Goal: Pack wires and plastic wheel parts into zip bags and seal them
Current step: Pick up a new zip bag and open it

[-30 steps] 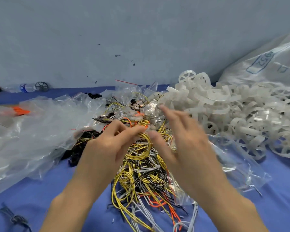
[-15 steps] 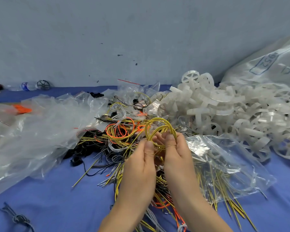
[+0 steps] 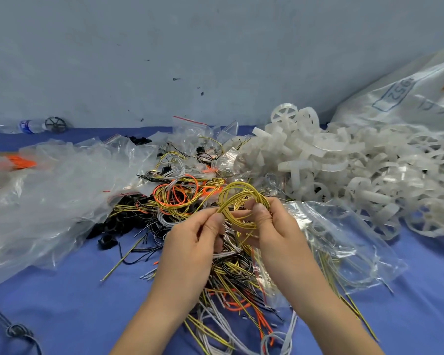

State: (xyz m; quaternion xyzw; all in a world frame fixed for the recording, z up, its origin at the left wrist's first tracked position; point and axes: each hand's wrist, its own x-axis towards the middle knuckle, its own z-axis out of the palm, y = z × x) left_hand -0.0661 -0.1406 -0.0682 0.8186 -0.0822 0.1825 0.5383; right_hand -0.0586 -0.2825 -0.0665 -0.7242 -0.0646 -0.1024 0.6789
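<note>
A coil of yellow wires (image 3: 237, 198) is held up above the middle of the wire heap (image 3: 180, 198). My left hand (image 3: 192, 242) pinches the coil's crossing at its lower left. My right hand (image 3: 274, 226) pinches the coil's right side with thumb and fingers. Under my right hand lies a clear zip bag (image 3: 344, 244) with yellow wires inside. A big pile of white plastic wheel parts (image 3: 344, 170) fills the right. Small empty zip bags (image 3: 190, 129) with red strips lie behind the wires.
Crumpled clear plastic sheeting (image 3: 49, 196) covers the left of the blue cloth (image 3: 62, 303). A large printed sack (image 3: 408, 98) leans at the far right. A water bottle (image 3: 28, 126) and a dark wheel (image 3: 55, 124) lie by the wall. A grey cord (image 3: 13, 331) lies bottom left.
Both hands left the heap, drew together and lifted a yellow wire coil. Since half a second ago they have moved slightly apart, opening the coil wider.
</note>
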